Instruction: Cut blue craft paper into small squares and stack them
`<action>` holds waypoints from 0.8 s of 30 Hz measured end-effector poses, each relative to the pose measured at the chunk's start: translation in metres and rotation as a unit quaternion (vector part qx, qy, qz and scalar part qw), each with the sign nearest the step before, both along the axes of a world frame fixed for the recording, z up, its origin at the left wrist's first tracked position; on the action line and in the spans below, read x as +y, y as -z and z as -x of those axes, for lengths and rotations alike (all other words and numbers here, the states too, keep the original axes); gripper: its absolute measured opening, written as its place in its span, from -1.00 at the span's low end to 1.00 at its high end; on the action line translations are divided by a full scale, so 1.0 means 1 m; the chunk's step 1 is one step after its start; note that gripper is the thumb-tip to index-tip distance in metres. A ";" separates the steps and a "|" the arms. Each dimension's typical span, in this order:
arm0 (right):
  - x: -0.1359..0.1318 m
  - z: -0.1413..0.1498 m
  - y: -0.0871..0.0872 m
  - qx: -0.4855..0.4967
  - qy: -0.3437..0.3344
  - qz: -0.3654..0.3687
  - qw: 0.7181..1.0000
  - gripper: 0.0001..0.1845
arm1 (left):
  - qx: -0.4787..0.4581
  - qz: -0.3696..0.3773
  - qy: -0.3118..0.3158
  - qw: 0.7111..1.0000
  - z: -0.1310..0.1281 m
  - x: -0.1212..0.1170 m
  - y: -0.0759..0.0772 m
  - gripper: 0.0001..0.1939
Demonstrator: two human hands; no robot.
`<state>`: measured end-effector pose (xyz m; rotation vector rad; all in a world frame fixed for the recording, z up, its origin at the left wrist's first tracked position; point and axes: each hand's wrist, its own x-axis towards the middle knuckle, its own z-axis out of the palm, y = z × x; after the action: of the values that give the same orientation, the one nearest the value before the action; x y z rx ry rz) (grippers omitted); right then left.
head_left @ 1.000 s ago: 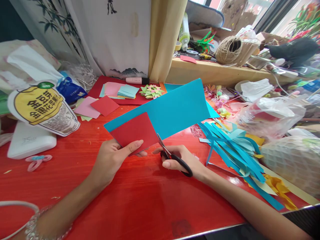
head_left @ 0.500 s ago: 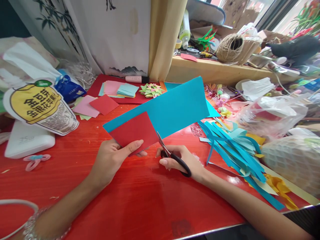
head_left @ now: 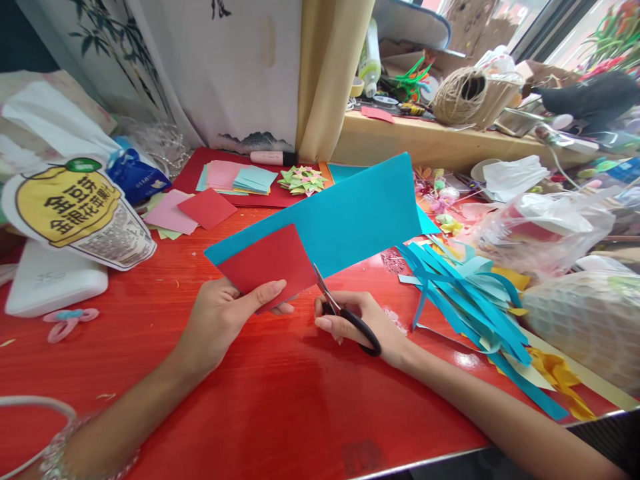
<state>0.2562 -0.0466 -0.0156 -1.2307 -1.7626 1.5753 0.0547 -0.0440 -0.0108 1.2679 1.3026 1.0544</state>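
A glossy red tabletop [head_left: 280,413] fills the lower half of the frame. Behind it, at the upper left and centre, hangs a white cloth [head_left: 245,73] printed with bamboo and mountains, with a tan curtain [head_left: 325,73] at its right edge. A cluttered ledge [head_left: 400,137] crosses the upper right, bearing a coil of twine [head_left: 457,100].

A blue sheet [head_left: 355,213] is held up at a slant in the centre of the frame. Right of centre lies a loose heap of paper strips [head_left: 475,300], mostly blue. A cup-shaped card [head_left: 85,213] leans over a white device [head_left: 55,277] at the left.

The left hand [head_left: 215,323], left of centre, is closed in a pinch, thumb on top of a red square [head_left: 273,267] that lies over the sheet's lower left part. The right hand [head_left: 363,323], just right of centre, is curled around the black handles of scissors [head_left: 353,317]. Their tips meet the sheet's lower edge near the square's right corner; whether they have cut in cannot be told.

A folded paper flower [head_left: 303,180] and a capped marker [head_left: 273,158] lie farther back.
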 end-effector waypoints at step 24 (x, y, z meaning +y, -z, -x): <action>-0.003 0.002 0.003 0.011 0.021 -0.001 1.000 -0.60 | 0.003 -0.004 0.005 1.000 -0.001 0.001 0.000 -0.84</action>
<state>0.2544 -0.0500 -0.0181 -1.2352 -1.7140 1.5572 0.0554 -0.0432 -0.0109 1.2824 1.2961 1.0496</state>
